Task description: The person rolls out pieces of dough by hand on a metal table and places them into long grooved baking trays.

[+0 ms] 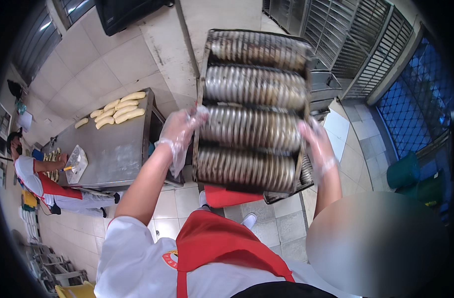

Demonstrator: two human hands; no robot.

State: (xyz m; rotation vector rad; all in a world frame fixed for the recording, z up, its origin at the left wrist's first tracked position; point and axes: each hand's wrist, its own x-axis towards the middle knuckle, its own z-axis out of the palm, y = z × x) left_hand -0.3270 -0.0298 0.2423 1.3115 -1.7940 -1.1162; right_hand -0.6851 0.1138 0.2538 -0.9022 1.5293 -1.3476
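Between my hands I hold up a dark-framed metal baking pan (254, 126) made of several long ribbed troughs, browned and stained in places. My left hand (180, 131), in a clear plastic glove, grips its left edge. On the opposite side, my right hand (316, 141), gloved the same way, is closed on the right edge; part of its fingers goes out of sight against the frame. Under the pan's lower right corner shows the edge of another dark ribbed pan (286, 194), mostly hidden.
A steel table (120, 149) at the left carries pale dough rolls (123, 109) and a white tray (77, 164). A co-worker (38, 174) in a red apron works at its far end. Something red (229, 196) lies below the pan. Green bins (403, 170) stand at right.
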